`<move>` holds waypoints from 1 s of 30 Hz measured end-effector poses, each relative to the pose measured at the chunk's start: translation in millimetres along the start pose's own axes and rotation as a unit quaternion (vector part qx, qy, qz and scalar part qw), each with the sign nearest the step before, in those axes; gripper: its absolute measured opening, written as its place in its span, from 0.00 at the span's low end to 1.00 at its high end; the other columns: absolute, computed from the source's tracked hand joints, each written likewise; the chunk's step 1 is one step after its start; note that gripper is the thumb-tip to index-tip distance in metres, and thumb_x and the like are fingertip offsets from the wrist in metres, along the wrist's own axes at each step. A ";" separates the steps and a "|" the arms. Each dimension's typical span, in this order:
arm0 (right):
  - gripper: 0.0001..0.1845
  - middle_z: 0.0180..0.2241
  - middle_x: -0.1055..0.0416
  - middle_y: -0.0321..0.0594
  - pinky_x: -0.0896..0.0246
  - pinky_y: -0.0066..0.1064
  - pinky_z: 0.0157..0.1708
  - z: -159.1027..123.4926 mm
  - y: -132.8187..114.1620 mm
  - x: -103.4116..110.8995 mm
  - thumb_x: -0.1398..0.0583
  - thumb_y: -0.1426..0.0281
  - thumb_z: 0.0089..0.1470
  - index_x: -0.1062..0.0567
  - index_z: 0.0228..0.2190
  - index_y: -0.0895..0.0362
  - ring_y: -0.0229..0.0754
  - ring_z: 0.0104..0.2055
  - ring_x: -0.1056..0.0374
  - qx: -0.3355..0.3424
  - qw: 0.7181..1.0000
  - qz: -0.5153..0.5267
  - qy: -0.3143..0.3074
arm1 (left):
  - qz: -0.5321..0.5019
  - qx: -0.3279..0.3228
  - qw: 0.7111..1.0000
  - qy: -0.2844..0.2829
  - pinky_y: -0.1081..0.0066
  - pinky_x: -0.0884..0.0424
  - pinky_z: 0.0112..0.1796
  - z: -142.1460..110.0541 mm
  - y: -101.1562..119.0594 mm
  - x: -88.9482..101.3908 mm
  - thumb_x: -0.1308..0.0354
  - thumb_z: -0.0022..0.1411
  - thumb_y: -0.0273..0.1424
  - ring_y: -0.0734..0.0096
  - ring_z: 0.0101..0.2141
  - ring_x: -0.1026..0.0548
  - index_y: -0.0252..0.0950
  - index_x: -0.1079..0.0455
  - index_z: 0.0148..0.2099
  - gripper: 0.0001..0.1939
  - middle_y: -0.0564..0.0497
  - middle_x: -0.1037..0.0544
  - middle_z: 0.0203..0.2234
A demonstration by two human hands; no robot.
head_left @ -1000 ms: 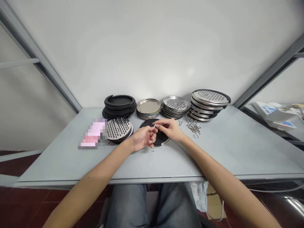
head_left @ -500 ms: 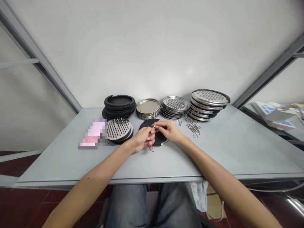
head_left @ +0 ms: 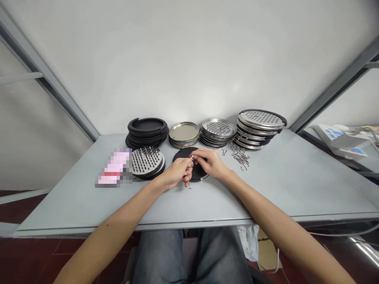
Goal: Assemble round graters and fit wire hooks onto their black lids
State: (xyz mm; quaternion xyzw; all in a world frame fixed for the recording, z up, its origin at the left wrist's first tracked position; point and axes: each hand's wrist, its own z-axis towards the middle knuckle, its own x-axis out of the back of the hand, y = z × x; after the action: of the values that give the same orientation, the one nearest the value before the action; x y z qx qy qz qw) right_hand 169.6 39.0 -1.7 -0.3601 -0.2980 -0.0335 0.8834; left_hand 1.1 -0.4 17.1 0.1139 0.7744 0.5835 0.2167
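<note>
Wire hook [head_left: 192,157] in tiny pinch, L hand [head_left: 177,173] and R hand [head_left: 211,163] fingertips narrow on it over black disc [head_left: 179,156], fiddly fitting step, next move needs steady fingers.

Room for a hand runs along the desk's [head_left: 245,193] front edge, from the left corner to the right. The left hand [head_left: 176,173] and right hand [head_left: 211,163] sit over a black disc [head_left: 180,156] mid-desk. Behind them, black rings [head_left: 147,128], metal lids [head_left: 184,132], small graters [head_left: 218,128] and large graters [head_left: 262,120] wall off the back edge, with narrow gaps. Wire hooks [head_left: 240,158], a grater pile [head_left: 147,161] and a blurred pink packet [head_left: 114,167] stand nearer.
</note>
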 end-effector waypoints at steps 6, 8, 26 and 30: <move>0.13 0.29 0.28 0.41 0.38 0.31 0.34 1.6 -1.5 -0.3 0.48 0.70 0.60 0.23 0.35 0.57 0.39 0.30 0.33 -0.028 0.999 0.006 -0.019 | -0.037 0.035 0.999 0.006 0.78 0.36 0.15 -0.2 0.8 -1.0 0.54 0.61 0.31 0.79 0.14 0.46 0.38 0.46 0.26 0.10 0.63 0.49 0.12; 0.13 0.27 0.28 0.40 0.38 0.30 0.32 2.5 -0.3 -1.5 0.47 0.69 0.59 0.23 0.34 0.58 0.38 0.28 0.33 -0.054 0.998 0.028 -0.031 | -0.054 0.061 0.997 0.012 0.79 0.37 0.15 -0.8 3.2 -0.4 0.55 0.61 0.29 0.79 0.13 0.47 0.38 0.47 0.26 0.10 0.63 0.50 0.12; 0.16 0.22 0.27 0.38 0.37 0.27 0.25 10.2 0.3 10.2 0.34 0.59 0.45 0.22 0.28 0.61 0.34 0.23 0.34 -0.254 0.919 0.300 0.017 | 0.295 -0.262 0.897 0.201 0.76 0.36 0.33 -6.8 2.6 9.1 0.36 0.54 0.32 0.73 0.27 0.34 0.40 0.30 0.40 0.11 0.54 0.31 0.27; 0.16 0.23 0.27 0.38 0.36 0.27 0.27 9.7 -1.1 6.8 0.34 0.60 0.45 0.22 0.29 0.61 0.34 0.24 0.33 -0.272 0.904 0.329 0.004 | 0.274 -0.264 0.894 0.235 0.72 0.35 0.38 -6.9 4.4 7.9 0.36 0.53 0.31 0.67 0.33 0.32 0.40 0.29 0.40 0.11 0.51 0.30 0.32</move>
State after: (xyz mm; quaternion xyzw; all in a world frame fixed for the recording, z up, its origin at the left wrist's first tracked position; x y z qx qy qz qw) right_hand 170.0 45.5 8.2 -0.6640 -0.1383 0.1775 0.7131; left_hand -9.4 -1.6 21.3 0.1197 0.5579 0.8127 -0.1183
